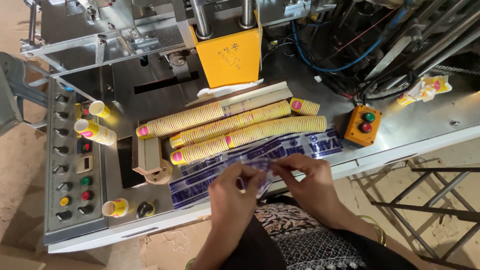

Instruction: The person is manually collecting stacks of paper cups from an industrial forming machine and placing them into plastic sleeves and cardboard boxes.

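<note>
While both hands pinch the clear printed sleeve (262,170) at the counter (400,145) edge – left hand (232,192), right hand (305,175) – I'd rub its mouth open with the thumbs, gently, film tears. Behind it: three lying stacks of yellow-pink paper cups (235,131) on blue-printed film (280,150). Yellow handwritten card (229,57) upright behind; orange two-button box (363,125) right.

Factory floor: packing machine (150,40), cup stacks (235,127)
</note>
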